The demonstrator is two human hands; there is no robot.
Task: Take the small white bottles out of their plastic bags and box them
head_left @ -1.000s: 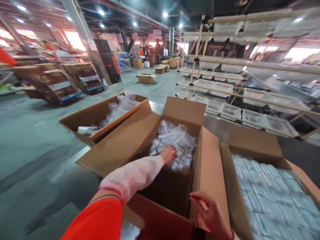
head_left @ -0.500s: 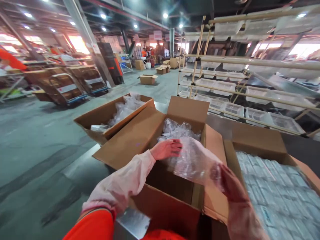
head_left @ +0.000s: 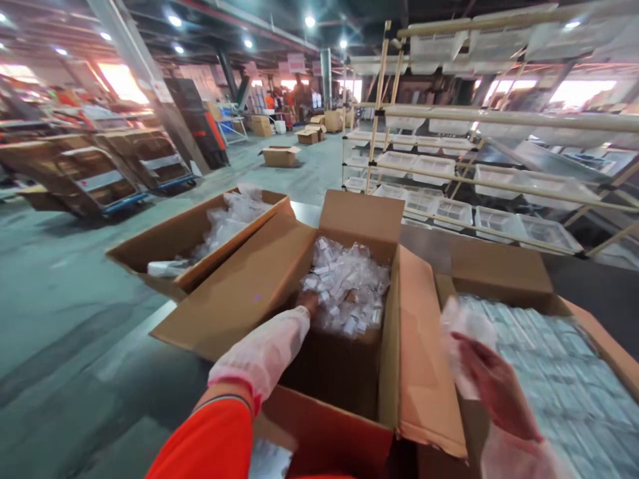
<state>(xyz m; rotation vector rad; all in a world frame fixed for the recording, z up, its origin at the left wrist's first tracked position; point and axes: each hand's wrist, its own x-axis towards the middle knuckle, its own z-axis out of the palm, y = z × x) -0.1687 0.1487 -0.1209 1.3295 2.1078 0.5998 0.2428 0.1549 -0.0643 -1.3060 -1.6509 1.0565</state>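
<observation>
Right hand [head_left: 492, 382] pinches a clear bag [head_left: 464, 336] above the gap between middle box [head_left: 362, 216] and right box [head_left: 504, 273] – likely held up to keep it off the flap [head_left: 426, 346]. Left hand [head_left: 310, 303] is down at the edge of the small packs [head_left: 349, 286] in the middle box; fingers hidden, can't tell if gripping. Long packs [head_left: 549, 359] sit in rows, probably to save space. Left box [head_left: 234, 246] alongside, rack [head_left: 499, 120] behind. Raised flaps crowd the reach.

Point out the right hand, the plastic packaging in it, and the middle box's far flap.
Right hand [head_left: 494, 386]: head view, middle of hand.
Plastic packaging [head_left: 472, 324]: head view, blurred upper part.
Far flap [head_left: 360, 216]: head view, near face.
</observation>
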